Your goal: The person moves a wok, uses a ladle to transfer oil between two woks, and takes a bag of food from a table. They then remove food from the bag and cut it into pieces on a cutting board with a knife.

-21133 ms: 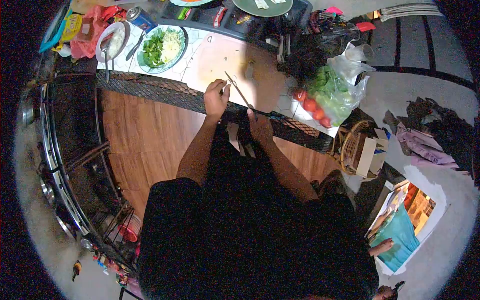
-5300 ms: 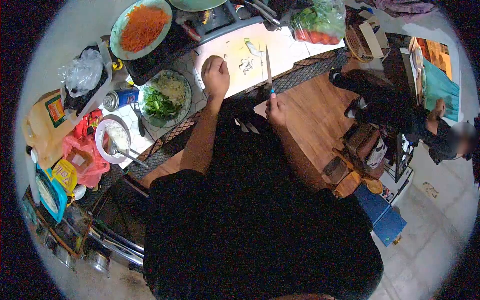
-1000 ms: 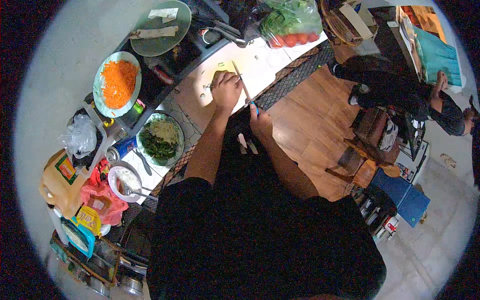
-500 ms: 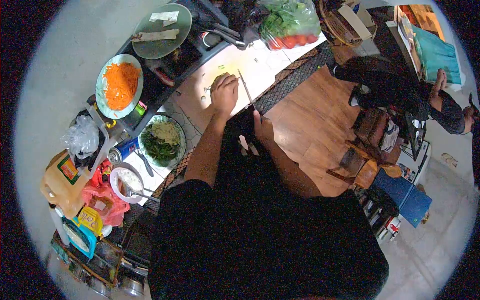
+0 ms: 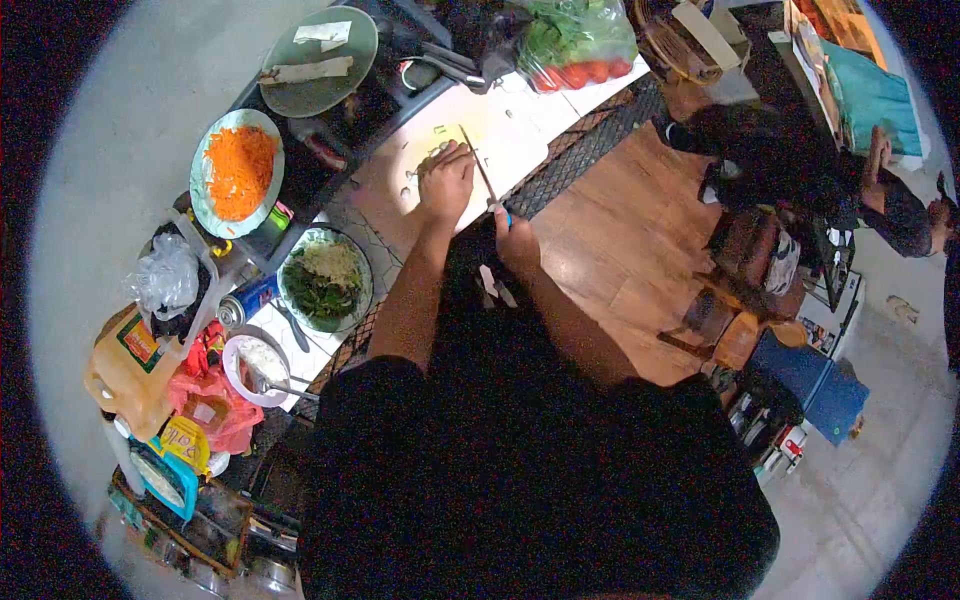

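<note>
My right hand (image 5: pixel 516 238) is closed round the blue handle of a knife (image 5: pixel 478 168), whose blade points up and to the left over a pale cutting board (image 5: pixel 520 140). Just left of the blade, my left hand (image 5: pixel 446 182) rests on the board with bent fingers pressed together; whatever lies under them is too small to make out. Small green and pale pieces (image 5: pixel 440 130) lie on the board beyond and left of my left hand.
Shredded carrot (image 5: pixel 240 170) fills an oval plate at the left. Nearby are a bowl of greens (image 5: pixel 322 280), a can (image 5: pixel 245 302) and a white bowl with a spoon (image 5: pixel 256 368). Bagged vegetables (image 5: pixel 580 50) lie beyond the board. Another person (image 5: pixel 900 220) is at the right.
My right hand and the knife have shifted slightly up and left, and the blue handle now shows. The blade lies nearer my left fingers. The other person's hand has moved slightly up.
</note>
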The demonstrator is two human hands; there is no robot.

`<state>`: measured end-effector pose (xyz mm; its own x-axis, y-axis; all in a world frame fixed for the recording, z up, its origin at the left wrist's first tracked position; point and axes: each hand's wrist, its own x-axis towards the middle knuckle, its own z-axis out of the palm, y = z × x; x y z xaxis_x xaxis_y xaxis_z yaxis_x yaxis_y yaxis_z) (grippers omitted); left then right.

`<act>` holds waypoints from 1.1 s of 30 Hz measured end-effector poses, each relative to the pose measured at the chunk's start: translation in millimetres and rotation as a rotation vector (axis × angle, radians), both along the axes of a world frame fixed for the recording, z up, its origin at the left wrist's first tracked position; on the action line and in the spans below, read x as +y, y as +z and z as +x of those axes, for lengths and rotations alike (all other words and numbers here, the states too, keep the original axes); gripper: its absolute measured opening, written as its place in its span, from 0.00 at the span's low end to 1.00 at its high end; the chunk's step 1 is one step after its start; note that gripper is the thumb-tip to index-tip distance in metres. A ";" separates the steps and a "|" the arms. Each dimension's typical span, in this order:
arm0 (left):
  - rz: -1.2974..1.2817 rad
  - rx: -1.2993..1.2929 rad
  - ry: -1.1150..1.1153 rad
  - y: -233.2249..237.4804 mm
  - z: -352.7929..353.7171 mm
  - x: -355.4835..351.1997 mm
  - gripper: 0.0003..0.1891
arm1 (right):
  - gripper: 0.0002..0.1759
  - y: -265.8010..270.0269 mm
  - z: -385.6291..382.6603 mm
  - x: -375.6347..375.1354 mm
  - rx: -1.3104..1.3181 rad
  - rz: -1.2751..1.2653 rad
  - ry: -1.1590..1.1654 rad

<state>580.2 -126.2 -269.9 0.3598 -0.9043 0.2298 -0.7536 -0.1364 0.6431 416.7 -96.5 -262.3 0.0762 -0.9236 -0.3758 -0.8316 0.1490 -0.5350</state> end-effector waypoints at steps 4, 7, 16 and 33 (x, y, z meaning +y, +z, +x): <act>-0.016 -0.024 -0.061 9.4 8.9 -3.2 0.06 | 0.32 0.6 6.7 -11.4 -0.108 0.011 -0.034; -0.036 -0.054 -0.098 12.7 15.8 -3.5 0.08 | 0.32 6.1 2.0 -7.9 -0.223 0.064 -0.047; 0.103 -0.140 -0.224 27.6 13.1 -8.9 0.07 | 0.36 23.8 2.2 -12.7 -0.226 0.114 -0.041; -0.071 -0.250 -0.154 8.8 23.6 -1.1 0.12 | 0.31 3.7 7.9 -10.9 -0.104 0.062 0.030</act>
<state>603.8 -127.3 -261.1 0.1445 -0.9221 0.3589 -0.8980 0.0302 0.4390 424.7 -107.4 -258.6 0.1453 -0.8957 -0.4203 -0.7767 0.1599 -0.6093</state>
